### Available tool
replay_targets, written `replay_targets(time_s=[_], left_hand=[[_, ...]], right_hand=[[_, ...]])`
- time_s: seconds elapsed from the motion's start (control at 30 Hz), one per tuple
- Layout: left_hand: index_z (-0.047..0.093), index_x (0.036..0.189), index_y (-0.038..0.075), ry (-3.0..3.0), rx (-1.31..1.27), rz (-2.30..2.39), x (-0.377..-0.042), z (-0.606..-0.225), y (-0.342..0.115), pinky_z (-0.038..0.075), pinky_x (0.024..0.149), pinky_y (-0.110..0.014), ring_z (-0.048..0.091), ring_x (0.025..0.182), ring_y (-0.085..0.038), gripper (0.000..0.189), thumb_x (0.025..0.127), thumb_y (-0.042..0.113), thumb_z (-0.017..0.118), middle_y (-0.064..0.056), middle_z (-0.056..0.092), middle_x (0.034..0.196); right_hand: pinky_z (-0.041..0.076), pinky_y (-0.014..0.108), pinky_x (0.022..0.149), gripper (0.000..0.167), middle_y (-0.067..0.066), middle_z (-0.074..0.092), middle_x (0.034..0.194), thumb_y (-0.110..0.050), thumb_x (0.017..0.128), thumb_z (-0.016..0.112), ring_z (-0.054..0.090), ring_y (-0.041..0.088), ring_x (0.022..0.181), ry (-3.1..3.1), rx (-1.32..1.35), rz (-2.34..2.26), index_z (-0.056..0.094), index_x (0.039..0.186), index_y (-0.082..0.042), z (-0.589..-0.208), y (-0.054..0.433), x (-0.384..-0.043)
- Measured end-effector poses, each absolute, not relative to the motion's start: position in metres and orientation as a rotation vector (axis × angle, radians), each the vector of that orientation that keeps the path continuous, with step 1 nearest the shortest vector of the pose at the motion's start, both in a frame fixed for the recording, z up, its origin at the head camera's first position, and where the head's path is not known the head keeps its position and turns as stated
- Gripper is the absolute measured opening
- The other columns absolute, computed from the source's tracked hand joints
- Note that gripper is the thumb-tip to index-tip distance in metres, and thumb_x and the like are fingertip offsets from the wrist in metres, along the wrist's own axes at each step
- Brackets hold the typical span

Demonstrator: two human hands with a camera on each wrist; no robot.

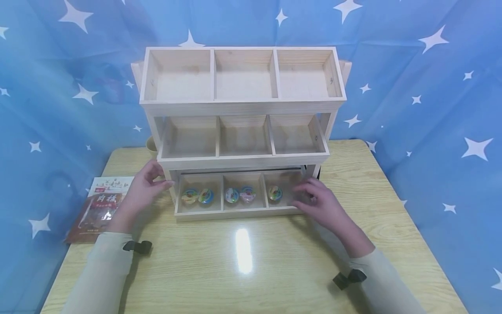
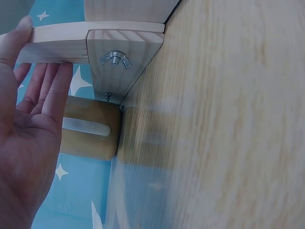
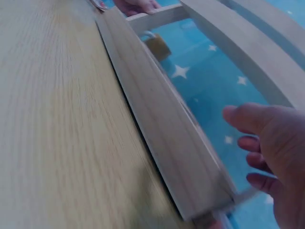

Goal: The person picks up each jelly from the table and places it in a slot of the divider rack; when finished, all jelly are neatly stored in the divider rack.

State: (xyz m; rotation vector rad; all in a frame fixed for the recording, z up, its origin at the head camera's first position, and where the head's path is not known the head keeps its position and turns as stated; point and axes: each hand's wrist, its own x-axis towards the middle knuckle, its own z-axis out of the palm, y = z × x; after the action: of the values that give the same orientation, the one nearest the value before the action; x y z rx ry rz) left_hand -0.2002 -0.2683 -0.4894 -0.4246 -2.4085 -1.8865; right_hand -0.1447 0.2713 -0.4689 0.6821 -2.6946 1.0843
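A three-tier wooden shelf (image 1: 243,107) stands on the table, each tier split into three compartments. My left hand (image 1: 146,187) holds its left upright; in the left wrist view the thumb lies on one side of the wooden bar (image 2: 57,40) and the fingers on the other. Small round cups with colourful lids lie in the bottom tier: two at left, two in the middle, and one cup (image 1: 275,192) visible at right. Over that right compartment hovers my right hand (image 1: 319,203), fingers loosely bent and apart from the thumb, nothing seen between them in the right wrist view.
A brown and white food packet (image 1: 100,207) lies left of the shelf on the wood-grain table (image 1: 188,270). A tan mug (image 2: 88,143) with a pale handle stands behind the shelf's left leg. Blue curtain (image 1: 431,109) with white stars surrounds the table.
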Motion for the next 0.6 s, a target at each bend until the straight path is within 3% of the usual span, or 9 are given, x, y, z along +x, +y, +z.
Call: replay_targets(time_s=[0.17,0.3,0.6], left_hand=[[0.059,0.134,0.003,-2.393,-0.435,-1.886,-0.200,-0.490,-0.268,0.063,0.101,-0.024,0.068,0.119,-0.016,0.045,0.095,-0.011,0.078,-0.008,0.069,0.118],[0.059,0.137,0.003,-2.387,-0.446,-1.882,-0.200,-0.491,-0.270,0.063,0.101,-0.023,0.067,0.118,-0.016,0.047,0.096,-0.011,0.078,-0.005,0.069,0.119],[0.059,0.140,0.003,-2.388,-0.468,-1.867,-0.201,-0.492,-0.270,0.063,0.101,-0.023,0.068,0.118,-0.015,0.048,0.097,-0.010,0.077,-0.004,0.069,0.119]], right_hand=[[0.060,0.035,0.081,0.043,0.007,0.069,0.123,-0.003,0.087,0.093,0.063,0.029,0.103,-2.685,0.598,1.026,0.075,0.126,-0.006,-0.473,0.304,-0.126],[0.052,0.032,0.085,0.053,0.014,0.065,0.129,-0.008,0.088,0.094,0.057,0.030,0.110,-2.724,0.504,0.984,0.070,0.135,-0.005,-0.479,0.322,-0.113],[0.053,0.052,0.090,0.057,0.018,0.059,0.135,-0.018,0.094,0.091,0.056,0.035,0.114,-2.816,0.325,0.932,0.064,0.143,-0.004,-0.489,0.332,-0.108]])
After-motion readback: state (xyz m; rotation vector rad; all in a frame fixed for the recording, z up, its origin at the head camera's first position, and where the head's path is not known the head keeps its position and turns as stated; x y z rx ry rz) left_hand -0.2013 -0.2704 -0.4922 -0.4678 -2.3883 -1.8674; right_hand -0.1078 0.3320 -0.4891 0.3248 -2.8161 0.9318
